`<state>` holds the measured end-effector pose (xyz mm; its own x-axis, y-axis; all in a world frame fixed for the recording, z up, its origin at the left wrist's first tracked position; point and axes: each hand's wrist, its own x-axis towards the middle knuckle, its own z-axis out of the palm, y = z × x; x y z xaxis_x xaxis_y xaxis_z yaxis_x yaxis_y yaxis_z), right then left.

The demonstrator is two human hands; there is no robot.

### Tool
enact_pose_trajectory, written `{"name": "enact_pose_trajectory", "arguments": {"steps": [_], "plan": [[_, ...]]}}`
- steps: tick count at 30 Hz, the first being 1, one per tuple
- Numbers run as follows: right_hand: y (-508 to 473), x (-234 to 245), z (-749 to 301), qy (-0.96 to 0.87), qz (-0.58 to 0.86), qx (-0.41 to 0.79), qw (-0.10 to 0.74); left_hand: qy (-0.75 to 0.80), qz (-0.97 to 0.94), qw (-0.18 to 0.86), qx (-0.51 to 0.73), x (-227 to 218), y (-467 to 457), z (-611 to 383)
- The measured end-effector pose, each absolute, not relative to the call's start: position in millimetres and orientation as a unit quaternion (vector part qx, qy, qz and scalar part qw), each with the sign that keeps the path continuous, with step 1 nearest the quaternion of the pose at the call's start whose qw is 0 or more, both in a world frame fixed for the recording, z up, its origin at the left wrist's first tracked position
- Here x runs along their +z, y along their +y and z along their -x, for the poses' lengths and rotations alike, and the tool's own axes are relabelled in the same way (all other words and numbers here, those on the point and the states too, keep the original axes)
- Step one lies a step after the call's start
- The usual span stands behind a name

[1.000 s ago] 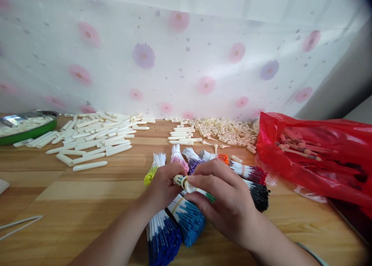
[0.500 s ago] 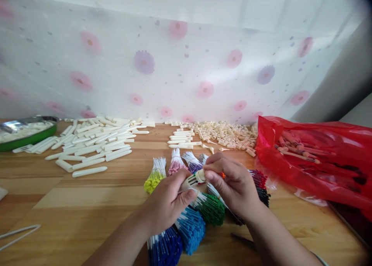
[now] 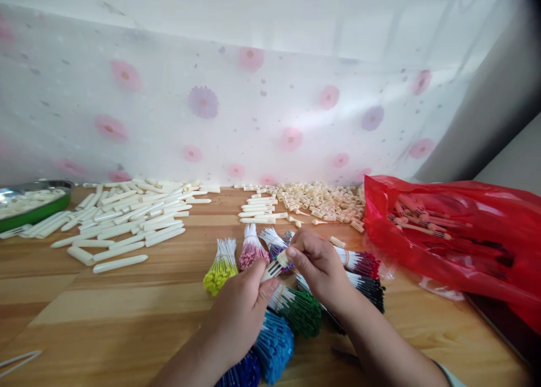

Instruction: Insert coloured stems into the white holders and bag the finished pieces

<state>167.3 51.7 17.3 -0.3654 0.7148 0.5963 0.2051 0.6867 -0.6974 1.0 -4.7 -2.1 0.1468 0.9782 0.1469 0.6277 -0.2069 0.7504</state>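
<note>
My left hand is wrapped round the cream barrel of a multicolour pen, whose slotted end points up to the right. At that end, my right hand pinches a cream end cap between thumb and fingers. A bit of green shows by the slots. Under and around my hands lie bundles of pen refills: yellow, pink, green, light blue, dark blue, red and black. My hands partly cover the purple refills.
White pen barrels are heaped at the back left, near a green-rimmed tray. Small slotted cream parts pile up at the back. A red plastic bag with pens stands at the right. A flowered sheet covers the wall.
The view has shifted slightly, so the table's things sit lower and further left. Both hands stay on the pen, and the right fingers are still at its end.
</note>
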Motion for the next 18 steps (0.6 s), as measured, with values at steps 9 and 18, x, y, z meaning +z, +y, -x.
{"name": "enact_pose_trajectory", "arguments": {"steps": [9, 18], "plan": [[56.5, 34.1, -183.8, -0.780, 0.226, 0.374, 0.447, 0.446, -0.666, 0.469, 0.371, 1.7, 1.9, 7.6], [67.1, 21.8, -182.8, -0.761, 0.286, 0.384, 0.437, 0.558, -0.727, 0.256, 0.306, -0.8, 10.9, 15.1]]}}
